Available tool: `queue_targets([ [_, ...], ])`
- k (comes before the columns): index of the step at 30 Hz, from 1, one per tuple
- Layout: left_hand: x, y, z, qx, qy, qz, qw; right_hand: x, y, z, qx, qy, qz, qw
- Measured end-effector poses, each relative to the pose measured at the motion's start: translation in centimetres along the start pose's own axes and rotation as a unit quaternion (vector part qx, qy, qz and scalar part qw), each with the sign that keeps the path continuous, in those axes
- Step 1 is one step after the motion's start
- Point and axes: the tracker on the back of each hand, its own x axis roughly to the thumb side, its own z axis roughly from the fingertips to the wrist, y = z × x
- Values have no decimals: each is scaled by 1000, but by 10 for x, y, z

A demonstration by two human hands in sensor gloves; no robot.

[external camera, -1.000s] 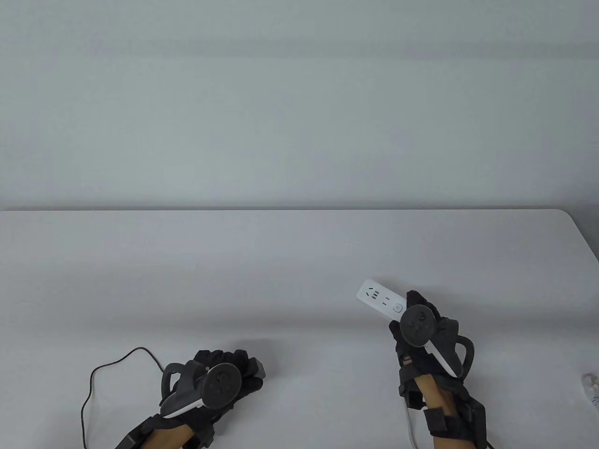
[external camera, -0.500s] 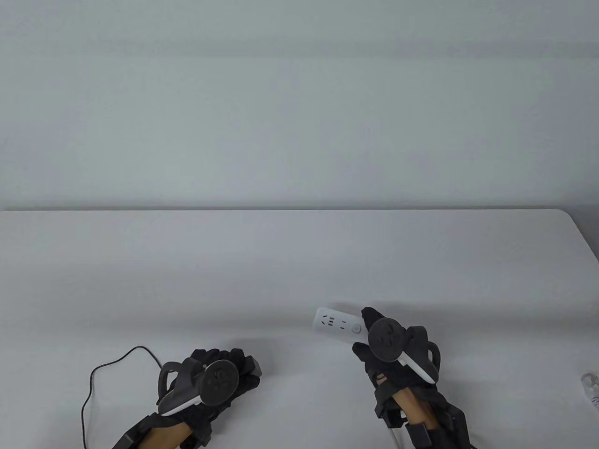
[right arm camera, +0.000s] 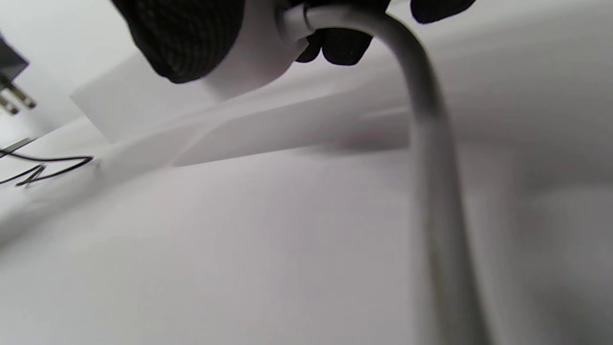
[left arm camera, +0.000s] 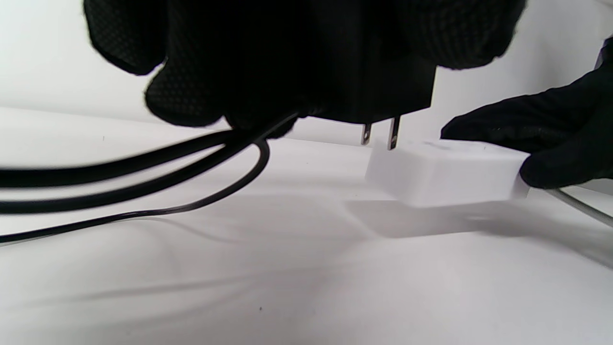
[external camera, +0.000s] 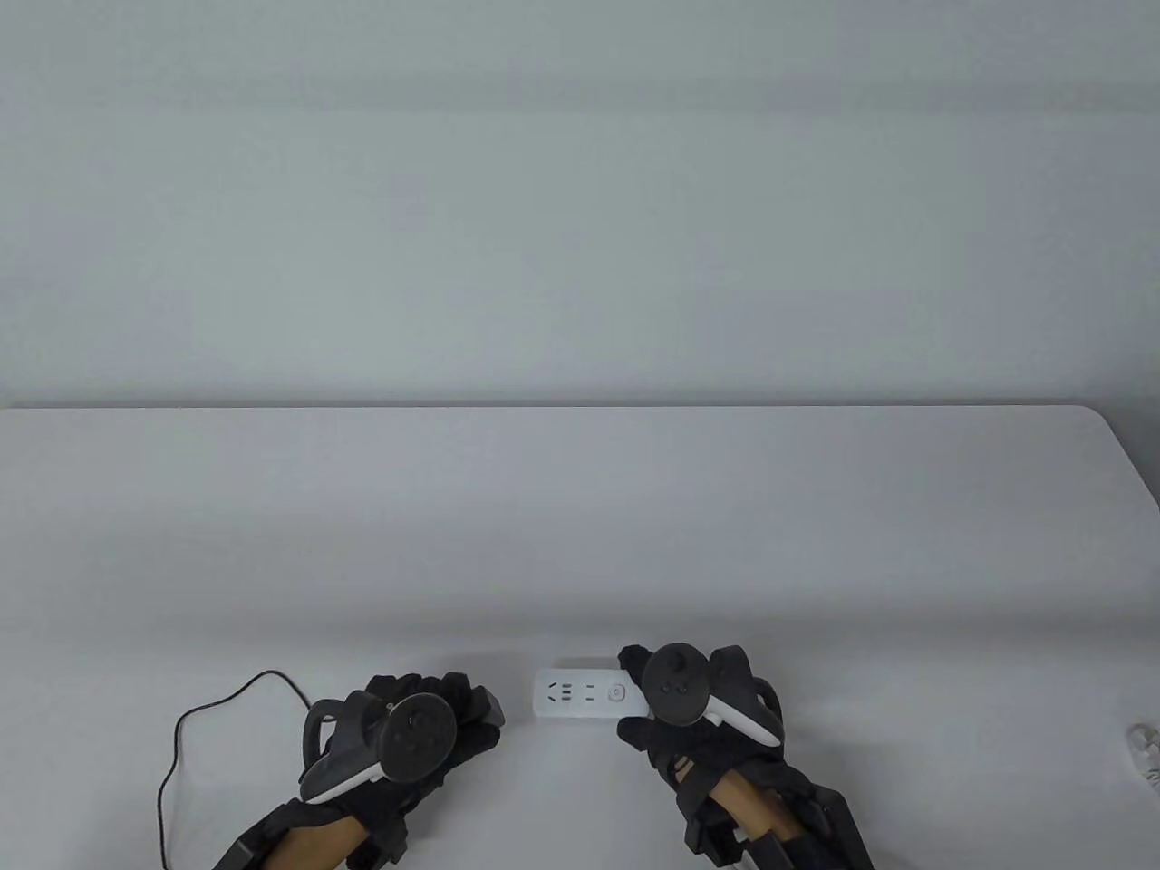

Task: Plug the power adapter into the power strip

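Gripping power adapter [left arm camera: 383, 91]: left hand [external camera: 426, 725] | right hand [external camera: 689, 716] holds power strip [external camera: 580, 694] | black cable [external camera: 181, 734] trailing left

White table [external camera: 580, 507] with rounded corner against plain pale wall [external camera: 580, 199]

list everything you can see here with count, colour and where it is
power strip: 1, white, low over the table near its front edge, cable end in the right hand, sockets facing up
power strip cable: 1, pale grey, leaves the strip's held end and runs down toward the camera
power adapter: 1, black, in the left hand, two metal prongs pointing down, near the strip's free end, not inserted
adapter cord: 1, black, thin, looping on the table left of the left hand
small clear object: 1, at the table's right edge, too small to identify
table: 1, white
left hand: 1, black glove, front left
right hand: 1, black glove, front centre-right
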Motion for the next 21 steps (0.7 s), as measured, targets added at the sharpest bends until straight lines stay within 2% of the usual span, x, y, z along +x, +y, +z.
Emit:
queue_targets([
  [11,3,-4,-1,-19,-12,-5,1000,35,45,-11,84,-49,48,994],
  [15,4,-5,-1,-28,-20,-2,999,41,52,-11,82,-48,84,992],
  [21,5,-11,-3,-84,-39,-2,996,45,55,-11,74,-45,109,990],
])
